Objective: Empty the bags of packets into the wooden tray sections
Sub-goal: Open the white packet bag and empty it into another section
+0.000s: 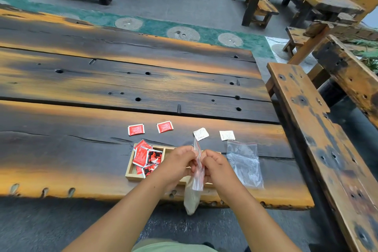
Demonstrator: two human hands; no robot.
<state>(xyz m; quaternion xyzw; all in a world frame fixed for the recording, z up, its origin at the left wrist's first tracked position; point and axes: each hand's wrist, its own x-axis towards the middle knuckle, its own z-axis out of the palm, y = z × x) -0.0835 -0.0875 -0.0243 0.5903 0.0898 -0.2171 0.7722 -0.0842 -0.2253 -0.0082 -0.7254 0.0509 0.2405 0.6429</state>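
Two red packets, one (136,129) and another (164,126), lie flat on the table (81,80). Two white packets, one (201,134) and another (227,135), lie in the same row to their right. All carry print too small to read.

Surface: a dark, scorched-looking plank table with orange edges and bored holes. A matching bench (302,112) stands along its right end. More rough wooden benches and tables stand on grey floor, which is crossed by a green strip set with round stone discs.

Containers: the wooden tray (132,173) sits near the table's front edge. Its left section holds a heap of red packets (146,157), while its right section is mostly hidden behind the hands. An empty clear bag (244,163) with a red zip strip lies just right of the tray.

The left hand (178,164) and right hand (214,164) both pinch the top of a second clear bag (192,196). It is held upright over the tray's right side. Its pale, whitish contents hang below the table edge.
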